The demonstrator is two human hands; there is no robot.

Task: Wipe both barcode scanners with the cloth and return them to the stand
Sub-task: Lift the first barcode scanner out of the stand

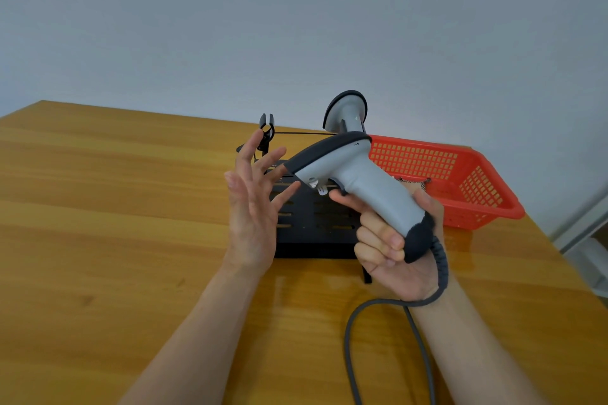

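Note:
My right hand (391, 240) grips the handle of a grey barcode scanner (348, 174) with a dark head, held above the black stand (309, 233). Its grey cable (355, 332) loops down over my right wrist onto the table. My left hand (253, 204) is open with fingers spread, just left of the scanner's head, fingertips close to it. A second grey scanner (347, 112) sits upright on the stand's right side behind the held one. An empty black clip holder (267, 128) stands on the stand's left side. No cloth shows plainly.
A red plastic basket (460, 181) sits at the right behind my right hand, with something small and patterned inside. The wooden table (98, 223) stretches to the left. A white wall rises behind the table's far edge.

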